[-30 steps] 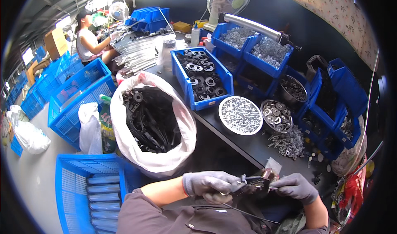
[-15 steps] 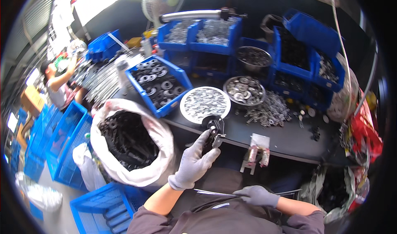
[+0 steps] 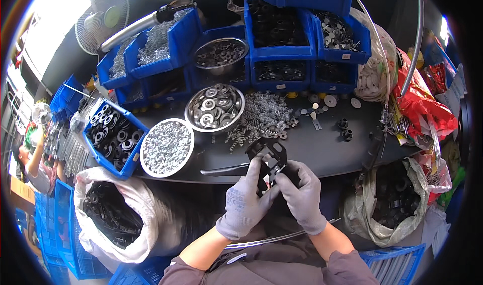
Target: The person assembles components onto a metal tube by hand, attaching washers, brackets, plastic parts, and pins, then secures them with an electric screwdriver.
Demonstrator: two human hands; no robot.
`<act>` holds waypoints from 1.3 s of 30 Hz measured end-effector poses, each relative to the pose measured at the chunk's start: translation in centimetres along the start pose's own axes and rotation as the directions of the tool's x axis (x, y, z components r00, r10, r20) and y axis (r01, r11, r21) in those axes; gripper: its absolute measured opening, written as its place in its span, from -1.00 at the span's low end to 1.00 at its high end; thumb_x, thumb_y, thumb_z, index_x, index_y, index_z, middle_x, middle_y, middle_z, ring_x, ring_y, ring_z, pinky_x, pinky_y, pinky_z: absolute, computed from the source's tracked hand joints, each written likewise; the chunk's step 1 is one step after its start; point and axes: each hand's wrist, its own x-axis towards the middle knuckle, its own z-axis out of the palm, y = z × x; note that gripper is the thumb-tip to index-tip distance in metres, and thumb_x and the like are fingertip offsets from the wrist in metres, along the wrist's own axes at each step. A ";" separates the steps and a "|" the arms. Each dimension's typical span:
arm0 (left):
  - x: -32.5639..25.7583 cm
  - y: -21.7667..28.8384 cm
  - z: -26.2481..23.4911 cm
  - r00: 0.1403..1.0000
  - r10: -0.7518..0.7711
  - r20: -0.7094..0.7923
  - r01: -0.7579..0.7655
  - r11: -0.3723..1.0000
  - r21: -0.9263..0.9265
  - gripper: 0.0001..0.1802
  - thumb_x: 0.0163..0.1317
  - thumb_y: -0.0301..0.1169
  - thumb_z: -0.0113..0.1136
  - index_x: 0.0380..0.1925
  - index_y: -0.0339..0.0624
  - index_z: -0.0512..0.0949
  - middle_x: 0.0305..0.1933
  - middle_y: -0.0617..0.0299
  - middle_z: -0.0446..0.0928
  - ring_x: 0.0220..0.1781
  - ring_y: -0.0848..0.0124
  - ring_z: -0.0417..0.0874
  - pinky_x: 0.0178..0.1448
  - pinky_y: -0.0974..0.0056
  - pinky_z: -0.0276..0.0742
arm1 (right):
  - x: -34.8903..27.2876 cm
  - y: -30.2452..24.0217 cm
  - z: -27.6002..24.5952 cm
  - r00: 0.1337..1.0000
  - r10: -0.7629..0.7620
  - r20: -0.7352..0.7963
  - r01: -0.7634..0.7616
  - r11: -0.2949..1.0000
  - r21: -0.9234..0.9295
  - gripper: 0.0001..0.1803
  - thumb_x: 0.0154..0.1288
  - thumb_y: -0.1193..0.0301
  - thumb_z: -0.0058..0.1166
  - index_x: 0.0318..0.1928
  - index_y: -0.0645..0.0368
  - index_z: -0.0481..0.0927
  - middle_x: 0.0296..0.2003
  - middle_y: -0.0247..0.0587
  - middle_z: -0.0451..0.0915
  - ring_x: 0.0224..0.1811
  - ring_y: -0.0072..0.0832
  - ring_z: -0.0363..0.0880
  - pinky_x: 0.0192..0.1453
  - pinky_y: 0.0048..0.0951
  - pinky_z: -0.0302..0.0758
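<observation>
Both gloved hands meet at a black assembly [image 3: 274,149] in front of the table's edge. It has a bracket-like head, small metal fittings and a long black lever [image 3: 224,171] pointing left; its exact kind does not show. My left hand [image 3: 241,204] is closed round its lower left side. On the other side, my right hand [image 3: 304,197] pinches the assembly's lower right part with thumb and fingers; whether a small piece is between them is hidden. Thin metal rods [image 3: 261,242] lie across my lap, below the hands.
On the dark table [image 3: 211,156] are a white dish of small metal pieces [image 3: 167,147], a metal bowl of washers [image 3: 215,108], loose springs [image 3: 261,118] and blue bins [image 3: 282,52]. Open sacks stand left [image 3: 146,209] and right [image 3: 370,229]. Another person [image 3: 35,167] sits far left.
My right hand has left the rods on my lap and come up to the black assembly. My left hand still holds it. The view has swung to the right.
</observation>
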 end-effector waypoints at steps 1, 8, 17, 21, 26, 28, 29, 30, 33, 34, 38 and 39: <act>0.7 0.1 0.7 1.000 0.005 0.004 -0.005 1.000 0.001 -0.13 0.06 -0.29 0.42 0.33 -0.34 0.20 -0.52 0.09 0.54 -0.57 0.22 0.61 -0.48 0.20 0.47 | 0.5 0.4 -0.5 1.000 -0.002 -0.006 0.002 1.000 0.001 -0.75 0.30 0.45 0.16 -0.09 0.36 0.56 -0.36 -0.35 0.60 -0.43 -0.78 0.50 -0.37 -0.70 0.44; 5.3 -0.4 5.3 0.986 0.044 0.162 -0.050 0.998 0.033 -0.07 0.02 -0.25 0.42 0.33 -0.39 0.17 -0.38 -0.12 0.58 -0.36 0.03 0.67 -0.28 0.13 0.54 | 5.3 3.9 -3.4 0.967 0.109 -0.232 -0.137 0.984 -0.111 -0.83 0.31 0.43 0.07 -0.27 0.34 0.53 -0.50 -0.34 0.55 -0.52 -0.71 0.43 -0.42 -0.59 0.43; 11.6 -3.1 10.4 0.979 0.043 0.201 -0.052 0.998 0.041 -0.49 0.28 -0.38 0.16 0.20 -0.34 0.35 -0.17 -0.20 0.60 -0.15 -0.09 0.65 -0.14 0.03 0.55 | 9.9 7.6 -7.2 0.916 0.350 -0.194 -0.338 0.937 0.089 -0.81 0.29 0.42 0.11 -0.23 0.33 0.53 -0.51 -0.39 0.51 -0.55 -0.68 0.43 -0.46 -0.55 0.42; 12.2 -4.4 10.7 0.998 0.024 0.061 -0.035 0.983 0.180 -0.50 0.26 -0.39 0.19 0.18 -0.32 0.40 -0.33 -0.14 0.60 -0.34 -0.03 0.67 -0.29 0.08 0.54 | 10.0 8.7 -8.9 0.968 -0.242 -0.066 0.117 0.667 -0.736 -0.81 0.16 0.43 0.18 -0.20 0.20 0.56 -0.46 -0.25 0.55 -0.51 -0.37 0.56 -0.40 -0.37 0.50; 12.0 -4.5 10.0 0.995 0.092 -0.042 -0.093 0.996 -0.009 -0.48 0.24 -0.48 0.21 0.20 -0.41 0.38 -0.51 -0.04 0.58 -0.58 0.28 0.64 -0.43 0.28 0.50 | 9.7 8.7 -9.3 0.989 -0.140 0.052 0.111 0.460 -0.881 -0.70 0.06 0.37 0.27 -0.16 0.11 0.57 -0.29 -0.20 0.57 -0.23 -0.13 0.57 -0.17 -0.16 0.51; 11.7 -3.5 9.5 0.998 0.047 -0.043 -0.050 0.996 -0.072 -0.48 0.25 -0.52 0.18 0.22 -0.41 0.36 -0.41 -0.01 0.64 -0.47 0.39 0.69 -0.34 0.34 0.54 | 9.5 8.6 -9.7 0.990 -0.135 0.044 0.102 0.464 -0.880 -0.56 0.02 0.37 0.30 -0.03 0.12 0.53 -0.18 -0.17 0.54 -0.11 -0.13 0.53 -0.09 -0.15 0.49; 11.6 -3.8 9.5 0.998 0.041 -0.045 -0.044 0.996 -0.078 -0.48 0.25 -0.52 0.18 0.22 -0.41 0.36 -0.41 -0.01 0.64 -0.47 0.39 0.69 -0.34 0.34 0.54 | 9.4 8.5 -9.7 0.990 -0.131 0.049 0.104 0.460 -0.882 -0.56 0.02 0.37 0.30 -0.03 0.12 0.53 -0.18 -0.17 0.54 -0.11 -0.13 0.53 -0.09 -0.15 0.49; 11.4 -4.0 9.5 0.993 0.068 -0.101 -0.081 0.988 -0.129 -0.46 0.23 -0.51 0.21 0.22 -0.38 0.36 -0.46 -0.03 0.60 -0.50 0.25 0.65 -0.39 0.27 0.50 | 9.1 8.3 -9.8 0.985 -0.157 0.068 0.135 0.468 -0.873 -0.48 0.00 0.39 0.32 0.04 0.12 0.50 -0.16 -0.15 0.53 -0.10 -0.13 0.52 -0.07 -0.16 0.48; 11.0 -4.4 9.4 0.982 0.098 -0.160 -0.126 0.976 -0.175 -0.44 0.20 -0.52 0.23 0.22 -0.35 0.37 -0.49 -0.04 0.56 -0.54 0.14 0.61 -0.42 0.22 0.48 | 8.3 8.4 -10.5 0.986 -0.141 0.091 0.152 0.512 -0.845 -0.35 -0.05 0.44 0.34 0.13 0.14 0.44 -0.11 -0.10 0.50 -0.08 -0.12 0.50 -0.02 -0.18 0.48; 11.0 -4.8 9.6 0.977 0.119 -0.176 -0.151 0.971 -0.187 -0.44 0.20 -0.52 0.24 0.22 -0.35 0.37 -0.47 -0.04 0.57 -0.54 0.15 0.61 -0.42 0.22 0.49 | 8.1 8.5 -10.8 0.990 -0.108 0.094 0.138 0.557 -0.819 -0.31 -0.07 0.46 0.35 0.16 0.15 0.43 -0.09 -0.08 0.49 -0.07 -0.12 0.50 0.01 -0.19 0.47; 11.1 -4.6 9.5 0.974 0.140 -0.179 -0.174 0.966 -0.191 -0.43 0.19 -0.53 0.24 0.23 -0.33 0.37 -0.41 -0.03 0.59 -0.52 0.16 0.63 -0.40 0.23 0.50 | 7.9 8.4 -10.9 0.991 -0.105 0.086 0.132 0.589 -0.797 -0.31 -0.09 0.49 0.35 0.15 0.16 0.44 -0.05 -0.07 0.50 -0.06 -0.12 0.50 0.05 -0.20 0.47; 11.0 -4.6 9.4 0.969 0.162 -0.186 -0.196 0.963 -0.184 -0.43 0.19 -0.53 0.24 0.23 -0.33 0.37 -0.40 -0.03 0.60 -0.51 0.16 0.63 -0.40 0.23 0.50 | 7.9 8.4 -10.8 0.992 -0.109 0.061 0.115 0.598 -0.794 -0.32 -0.09 0.49 0.35 0.14 0.17 0.44 -0.03 -0.06 0.50 -0.05 -0.13 0.50 0.06 -0.20 0.47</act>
